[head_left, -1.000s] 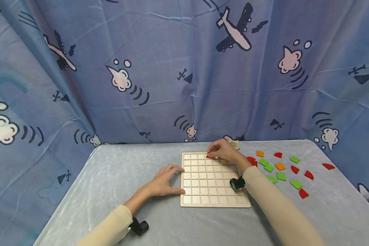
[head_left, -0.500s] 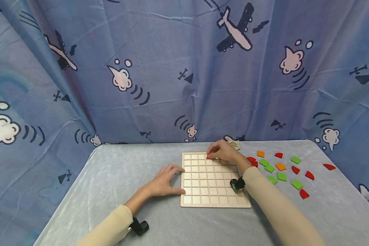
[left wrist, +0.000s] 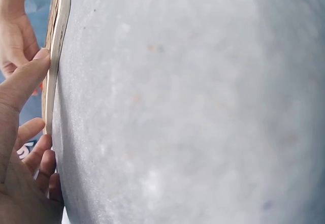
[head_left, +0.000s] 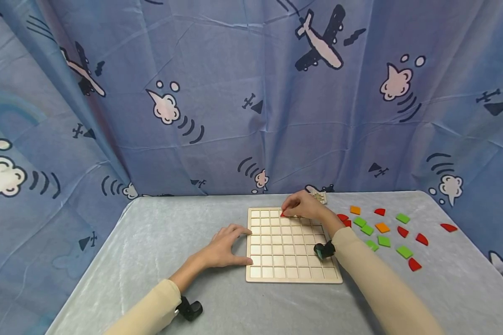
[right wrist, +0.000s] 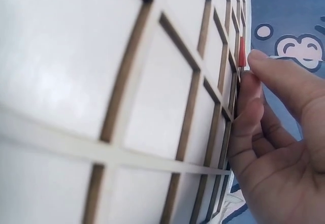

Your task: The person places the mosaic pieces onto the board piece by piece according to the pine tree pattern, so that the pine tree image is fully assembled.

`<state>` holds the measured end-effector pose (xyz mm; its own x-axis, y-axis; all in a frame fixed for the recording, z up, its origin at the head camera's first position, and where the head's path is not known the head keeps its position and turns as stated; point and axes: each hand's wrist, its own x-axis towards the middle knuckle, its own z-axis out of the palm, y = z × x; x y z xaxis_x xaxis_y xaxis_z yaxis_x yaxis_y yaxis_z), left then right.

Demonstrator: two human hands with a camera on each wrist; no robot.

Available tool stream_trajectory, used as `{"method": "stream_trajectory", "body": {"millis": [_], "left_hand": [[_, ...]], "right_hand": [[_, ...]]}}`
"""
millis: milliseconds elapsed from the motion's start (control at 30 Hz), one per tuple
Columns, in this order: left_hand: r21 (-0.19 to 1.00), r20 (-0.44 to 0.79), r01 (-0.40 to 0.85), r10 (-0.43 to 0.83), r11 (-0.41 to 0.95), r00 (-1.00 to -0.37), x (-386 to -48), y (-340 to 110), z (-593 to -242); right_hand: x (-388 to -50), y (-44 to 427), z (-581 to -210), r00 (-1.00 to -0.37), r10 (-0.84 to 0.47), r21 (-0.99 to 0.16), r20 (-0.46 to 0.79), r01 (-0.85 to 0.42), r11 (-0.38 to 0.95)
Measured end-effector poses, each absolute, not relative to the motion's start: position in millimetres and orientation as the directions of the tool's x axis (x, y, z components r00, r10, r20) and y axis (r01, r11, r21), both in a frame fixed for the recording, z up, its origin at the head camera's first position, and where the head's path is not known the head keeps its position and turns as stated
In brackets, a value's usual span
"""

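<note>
A pale wooden board with a grid of square recesses lies on the table. My left hand rests against its left edge, thumb and fingers spread apart; in the left wrist view the thumb touches the board's rim. At the far row, the fingertips of my right hand pinch a red piece, mostly hidden by the fingers. From the right wrist, this red piece shows thin and edge-on at the grid, beside the right hand's thumb tip.
Loose flat pieces lie right of the board: red quarter-circles, green squares and orange squares. A small pale item sits behind the right hand. A blue patterned cloth hangs behind the grey-covered table.
Both hands keep nearly the same place. The right fingertips stay at the red piece in the far row, with only very slight movement.
</note>
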<state>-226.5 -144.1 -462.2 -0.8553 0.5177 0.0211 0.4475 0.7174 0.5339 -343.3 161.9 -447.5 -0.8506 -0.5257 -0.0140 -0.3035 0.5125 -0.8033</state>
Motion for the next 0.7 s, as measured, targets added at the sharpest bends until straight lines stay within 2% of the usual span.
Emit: {"method": "stream_trajectory", "body": {"millis": [267, 533, 700], "left_hand": [[0.536, 0.020, 0.449, 0.522, 0.715, -0.853, -227, -144, -461], [0.537, 0.035, 0.459, 0.525, 0.708, -0.850, -227, -145, -462], [0.532, 0.036, 0.460, 0.523, 0.711, -0.851, -227, -144, -463]], "right_hand": [[-341, 172, -442, -0.843, -0.537, -0.797, 0.021, -0.338, 0.501], [-337, 197, -439, -0.882, -0.471, -0.830, -0.022, -0.247, 0.501], [-332, 212, -433, -0.893, -0.451, -0.829, -0.011, -0.244, 0.503]]}}
